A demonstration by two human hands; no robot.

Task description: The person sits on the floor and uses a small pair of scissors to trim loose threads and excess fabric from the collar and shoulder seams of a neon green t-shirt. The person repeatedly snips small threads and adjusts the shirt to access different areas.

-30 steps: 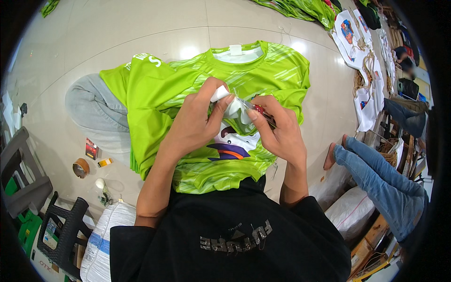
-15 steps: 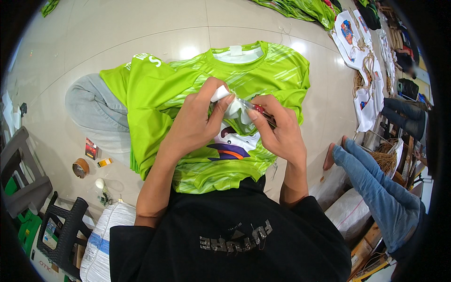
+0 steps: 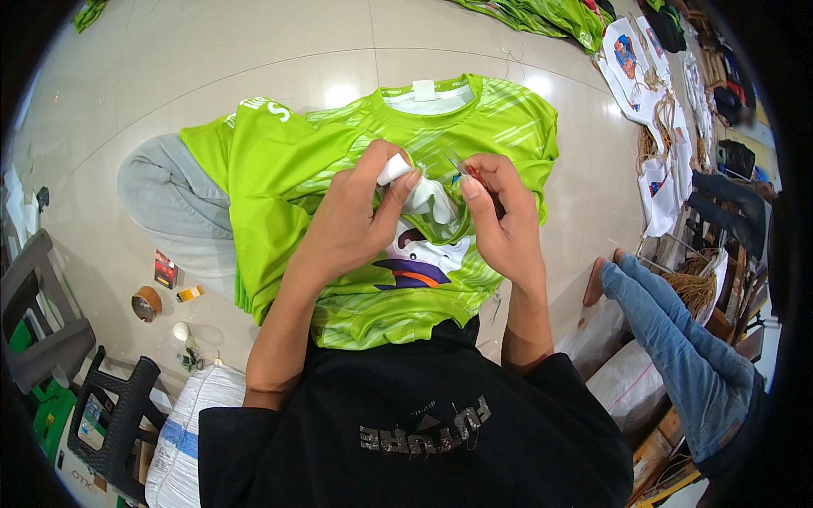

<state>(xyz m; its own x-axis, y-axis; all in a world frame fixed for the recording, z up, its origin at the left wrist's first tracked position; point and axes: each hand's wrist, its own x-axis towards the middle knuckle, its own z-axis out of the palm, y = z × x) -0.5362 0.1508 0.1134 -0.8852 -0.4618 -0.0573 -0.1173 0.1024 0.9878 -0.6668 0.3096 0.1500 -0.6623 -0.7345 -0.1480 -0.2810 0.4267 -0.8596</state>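
Observation:
A bright green printed shirt (image 3: 275, 224) lies spread over my lap and the floor, its collar pointing away from me. Between thumb and fingers, my left hand (image 3: 356, 207) pinches a turned-up edge of the shirt, where the white inner side of the cloth (image 3: 432, 201) shows. Just to the right, my right hand (image 3: 508, 224) is closed around small thread snips (image 3: 458, 162) with red on the handle. Their metal tips point up and left, a little apart from the pinched edge. Part of the handle is hidden in my palm.
A round brown container (image 3: 146, 303), a red box (image 3: 165, 268) and a yellow one (image 3: 190, 293) stand on the floor at left. Nearby are a black plastic chair (image 3: 114, 415) and a white sack (image 3: 190, 423). White printed pieces with cords (image 3: 656, 127) and a person's jeans-clad legs (image 3: 677, 330) are at right.
The snips have drawn back from the white cloth, and their tips now point more upward. My right hand has shifted and turned slightly; my left hand keeps its pinch.

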